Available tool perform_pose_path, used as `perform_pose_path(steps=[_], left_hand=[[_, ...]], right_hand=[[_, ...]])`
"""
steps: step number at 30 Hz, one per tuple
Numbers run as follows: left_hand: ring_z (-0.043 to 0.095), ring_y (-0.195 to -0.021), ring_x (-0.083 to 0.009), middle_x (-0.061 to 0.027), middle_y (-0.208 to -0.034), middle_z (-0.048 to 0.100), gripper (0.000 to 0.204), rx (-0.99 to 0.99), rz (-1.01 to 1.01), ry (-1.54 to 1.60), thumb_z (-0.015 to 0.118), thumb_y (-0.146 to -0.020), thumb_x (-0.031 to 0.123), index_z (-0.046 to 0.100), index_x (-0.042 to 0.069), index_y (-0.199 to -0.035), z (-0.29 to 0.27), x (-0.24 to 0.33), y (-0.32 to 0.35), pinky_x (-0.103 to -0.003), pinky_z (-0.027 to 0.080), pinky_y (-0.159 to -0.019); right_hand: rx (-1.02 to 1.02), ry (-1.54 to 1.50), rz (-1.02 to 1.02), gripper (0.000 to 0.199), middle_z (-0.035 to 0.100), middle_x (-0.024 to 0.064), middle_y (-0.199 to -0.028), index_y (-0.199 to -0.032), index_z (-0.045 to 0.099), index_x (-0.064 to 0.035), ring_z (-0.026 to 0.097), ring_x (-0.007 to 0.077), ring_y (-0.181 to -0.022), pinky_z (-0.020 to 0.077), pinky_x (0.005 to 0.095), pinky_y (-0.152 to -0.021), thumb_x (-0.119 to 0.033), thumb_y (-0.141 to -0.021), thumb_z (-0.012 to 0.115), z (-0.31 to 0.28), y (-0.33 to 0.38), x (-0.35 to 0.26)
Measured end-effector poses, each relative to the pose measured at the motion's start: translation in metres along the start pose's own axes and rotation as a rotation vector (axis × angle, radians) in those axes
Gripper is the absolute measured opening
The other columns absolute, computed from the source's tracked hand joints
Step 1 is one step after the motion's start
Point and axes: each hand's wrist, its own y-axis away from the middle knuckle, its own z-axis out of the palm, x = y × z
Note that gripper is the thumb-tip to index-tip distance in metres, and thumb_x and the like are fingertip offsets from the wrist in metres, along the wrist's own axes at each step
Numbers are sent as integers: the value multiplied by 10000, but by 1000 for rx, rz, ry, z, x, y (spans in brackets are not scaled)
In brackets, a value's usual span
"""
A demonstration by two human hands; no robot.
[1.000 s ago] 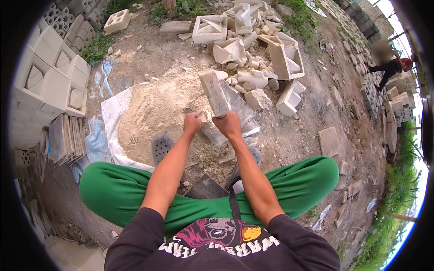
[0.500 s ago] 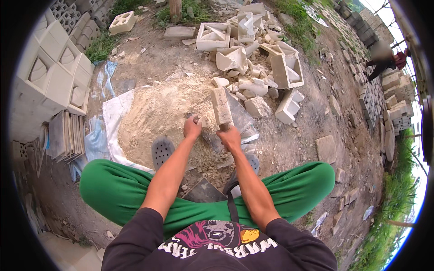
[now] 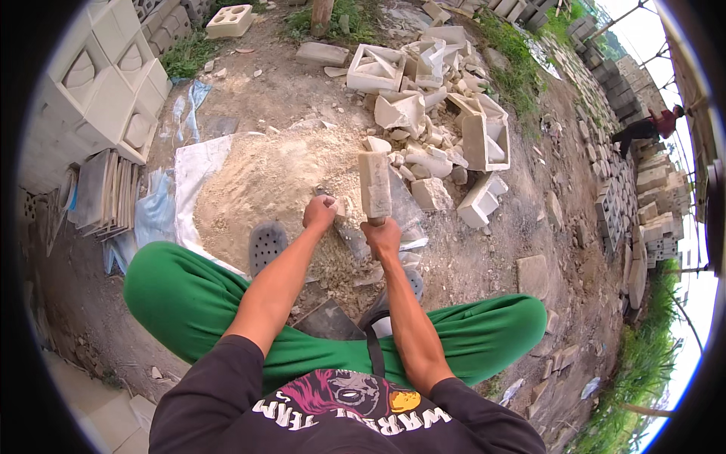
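Observation:
My right hand (image 3: 383,239) grips the short handle of a mallet (image 3: 374,184), whose long, blocky head is coated in pale dust and points away from me. To its left, my left hand (image 3: 320,213) is closed on a small pale chunk of block (image 3: 339,206), partly hidden by the fingers. That chunk is over a dark, narrow slab (image 3: 352,239) strewn with crumbs. Left of and beyond my hands, a heap of crushed powder (image 3: 261,181) spreads over a white sheet (image 3: 198,168). My shoes flank the slab.
Broken pale blocks (image 3: 401,111) and rubble are piled beyond my right hand. Stacked decorative blocks (image 3: 87,72) and upright thin boards (image 3: 106,193) stand at the left. A post (image 3: 321,17) rises at the back. Far right, another person (image 3: 650,129) is beside stacked blocks.
My view has shifted slightly. The mallet head appears more upright, still in my right hand. My left hand stays at the slab. The person at far right has changed posture.

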Motion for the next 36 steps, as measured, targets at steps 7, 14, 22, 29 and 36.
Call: perform_pose_path(steps=[7,14,22,29,36], left_hand=[[715,-917,-211,-98,-984,755,241,-52,4,112,740,-832,184,749,69,-1044,15,14,2,-336,543,-813],[715,-942,-239,-61,-980,756,242,-10,-62,56,735,-846,268,764,176,-1067,5,-10,-2,-380,551,-826],[715,-940,-252,-60,-994,756,233,-42,-63,58,733,-848,281,768,172,-1051,14,13,-1,-388,552,-833],[714,-935,-252,-55,-993,759,247,-24,-79,69,732,-850,286,768,175,-1067,7,-16,-7,-394,552,-822],[720,-923,-238,-49,-982,760,256,-56,-57,76,735,-838,293,768,175,-1062,13,11,-1,-375,554,-803]], right_hand=[[213,-19,-24,288,650,129,-572,-724,697,31,652,231,-516,506,386,-533,-256,-733,723,34,-9,47],[-18,-127,136,269,658,119,-594,-689,688,26,656,212,-515,529,362,-538,-235,-740,728,-7,12,-16],[230,-67,-74,293,671,179,-671,-805,685,15,671,303,-600,512,446,-653,-273,-760,714,29,-2,31],[48,-319,99,261,650,96,-632,-775,658,37,640,177,-505,497,329,-469,-206,-751,752,1,19,-19],[148,-240,-26,230,642,91,-599,-726,665,20,651,180,-522,489,342,-479,-199,-777,713,21,1,29]])
